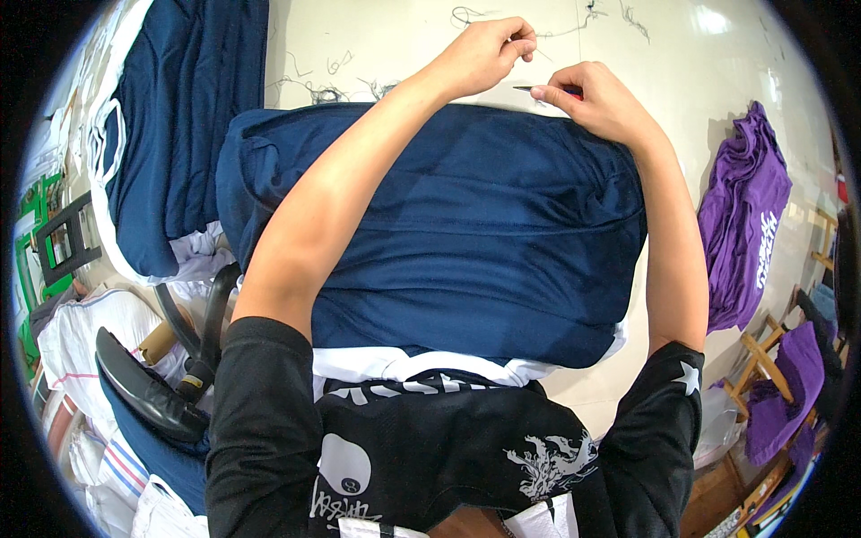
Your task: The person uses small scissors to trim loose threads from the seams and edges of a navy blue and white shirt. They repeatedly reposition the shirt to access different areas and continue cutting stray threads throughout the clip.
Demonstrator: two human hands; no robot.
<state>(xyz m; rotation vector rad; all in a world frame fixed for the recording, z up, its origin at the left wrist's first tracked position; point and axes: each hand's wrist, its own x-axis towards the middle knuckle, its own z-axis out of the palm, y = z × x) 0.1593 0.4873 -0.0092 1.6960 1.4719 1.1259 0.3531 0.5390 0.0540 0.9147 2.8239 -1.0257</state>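
A dark navy garment [466, 215] lies spread on the pale table in front of me, with a white edge along its near side. Beyond its far edge, my left hand [489, 56] is raised with thumb and fingertips pinched together. Whatever they hold is too fine to make out. To its right, my right hand [603, 103] is closed around what look like thread snips [524, 89]. Their dark pointed tip sticks out toward the left, and a bit of red shows inside the grip. Loose dark threads [323, 93] are scattered on the table past the garment.
A stack of navy cloth [193, 134] with white trim stands at the left. Purple garments lie on the table's right [744, 224] and hang over a wooden frame [785, 394] lower down. At lower left are a black curved object [148, 386] and white sacks [85, 345].
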